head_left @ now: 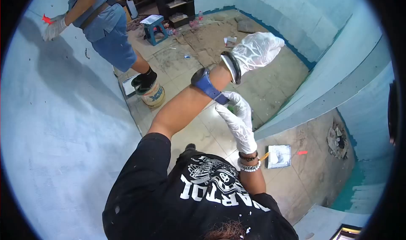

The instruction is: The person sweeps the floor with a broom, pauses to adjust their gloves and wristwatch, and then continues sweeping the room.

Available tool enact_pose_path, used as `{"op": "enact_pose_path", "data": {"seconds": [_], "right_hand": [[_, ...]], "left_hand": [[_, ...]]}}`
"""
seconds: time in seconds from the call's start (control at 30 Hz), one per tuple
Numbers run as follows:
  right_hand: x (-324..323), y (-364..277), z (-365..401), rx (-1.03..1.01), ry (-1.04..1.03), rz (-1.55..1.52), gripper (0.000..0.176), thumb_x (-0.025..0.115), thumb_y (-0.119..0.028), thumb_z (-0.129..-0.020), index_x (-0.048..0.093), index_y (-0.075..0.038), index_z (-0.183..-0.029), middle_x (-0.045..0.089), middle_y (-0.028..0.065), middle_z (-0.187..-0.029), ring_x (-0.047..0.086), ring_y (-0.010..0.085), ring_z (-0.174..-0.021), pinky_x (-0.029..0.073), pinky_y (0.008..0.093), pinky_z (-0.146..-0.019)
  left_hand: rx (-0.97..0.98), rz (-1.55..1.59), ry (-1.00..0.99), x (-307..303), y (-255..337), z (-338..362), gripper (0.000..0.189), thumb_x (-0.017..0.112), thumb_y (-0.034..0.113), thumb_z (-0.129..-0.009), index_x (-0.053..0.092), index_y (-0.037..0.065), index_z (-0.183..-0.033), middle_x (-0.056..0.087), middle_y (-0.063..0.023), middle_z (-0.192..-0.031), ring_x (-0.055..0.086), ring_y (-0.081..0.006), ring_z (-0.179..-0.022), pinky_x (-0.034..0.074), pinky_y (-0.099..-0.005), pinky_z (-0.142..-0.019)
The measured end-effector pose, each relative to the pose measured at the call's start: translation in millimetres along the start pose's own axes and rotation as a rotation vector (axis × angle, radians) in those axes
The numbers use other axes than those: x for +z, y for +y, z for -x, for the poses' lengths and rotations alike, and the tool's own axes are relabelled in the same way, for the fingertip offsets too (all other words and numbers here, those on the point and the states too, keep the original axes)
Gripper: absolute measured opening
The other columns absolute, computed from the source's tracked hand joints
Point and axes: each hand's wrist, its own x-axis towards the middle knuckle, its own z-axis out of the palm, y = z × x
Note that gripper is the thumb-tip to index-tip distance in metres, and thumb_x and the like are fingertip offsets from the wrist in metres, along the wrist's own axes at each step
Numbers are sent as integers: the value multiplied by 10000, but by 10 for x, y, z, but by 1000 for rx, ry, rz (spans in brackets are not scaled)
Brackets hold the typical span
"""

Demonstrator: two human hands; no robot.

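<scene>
My left hand (pixel 258 49), in a thin white glove, is held out ahead with its fingers curled together; nothing shows in it. A dark band (pixel 231 66) circles the wrist at the glove's cuff. Further up that forearm sits a blue wristwatch (pixel 207 85). My right hand (pixel 237 121), gloved in white too, reaches up from below, with thumb and fingertips around the loose end of the watch strap. Beaded bracelets (pixel 250 166) hang on my right wrist.
Another person (pixel 105 32) stands on a paint bucket (pixel 152 94) at left, a gloved hand with a red tool (pixel 46 19) against the wall. A blue stool (pixel 154 30), dark shelf (pixel 175 5), white square container (pixel 279 156) and crumpled bag (pixel 337 140) stand around. A wall edge (pixel 321 109) juts in at right.
</scene>
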Motion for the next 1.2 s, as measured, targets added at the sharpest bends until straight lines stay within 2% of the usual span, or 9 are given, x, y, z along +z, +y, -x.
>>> {"op": "enact_pose_path", "data": {"seconds": [0.03,0.17,0.3,0.63,0.8,0.87,1.0,1.07,1.2], "right_hand": [[-15,-65,-29,-65,-9,138,251,744,-164,-751,620,-18,-914,586,39,-784,520,95,-714,447,263,-666],[66,-296,-36,185,9,-245,116,659,-132,-840,625,-39,-901,533,-61,-726,425,18,-653,366,195,-572],[90,-319,10,277,37,-208,163,623,-163,-861,625,-33,-959,500,-70,-722,401,9,-643,317,184,-558],[123,-476,73,549,10,-830,244,612,-114,-859,570,14,-1063,460,-59,-695,397,33,-590,353,201,-580],[221,-368,109,557,23,-741,242,596,-131,-873,562,4,-1071,458,-67,-692,397,18,-578,362,199,-583],[220,-197,77,524,49,-611,228,589,-114,-871,562,4,-1063,447,-70,-684,381,19,-565,360,202,-582],[224,-132,102,534,-28,-966,221,576,-98,-869,568,8,-1062,400,-83,-654,338,20,-544,337,206,-571],[218,-104,133,561,-13,-993,240,575,-106,-874,561,16,-1080,379,-88,-639,333,17,-544,326,204,-564],[251,-150,120,555,4,-824,266,569,-114,-882,550,15,-1113,382,-87,-643,331,15,-543,332,204,-560]], "left_hand": [[-7,10,-8,8,-45,-32,202,556,192,-866,653,61,-986,656,-144,-934,620,-315,-869,495,-384,-746],[17,6,-8,102,-175,-16,209,573,182,-852,651,56,-999,657,-145,-944,621,-315,-888,497,-379,-762],[11,-36,-87,56,-219,64,209,573,171,-849,651,53,-1002,655,-142,-955,619,-313,-891,499,-378,-768],[-52,78,-272,-26,-269,251,256,551,176,-868,631,26,-1059,663,-142,-950,641,-252,-871,503,-324,-760],[-163,153,-290,-68,-335,353,261,531,183,-898,620,30,-1089,660,-136,-963,650,-202,-832,504,-307,-737],[-399,481,-293,-63,-269,369,249,516,171,-921,621,21,-1090,656,-106,-932,642,-165,-814,508,-286,-735],[-579,1041,-205,10,-256,452,233,515,152,-931,630,15,-1081,646,-61,-876,629,-131,-778,511,-256,-729],[-406,590,-239,-6,-263,450,215,540,138,-911,639,28,-1067,658,-59,-841,637,-131,-735,515,-257,-701],[-302,377,-182,34,-376,484,207,544,98,-891,644,37,-1062,671,-68,-839,645,-135,-713,513,-251,-680]]}}
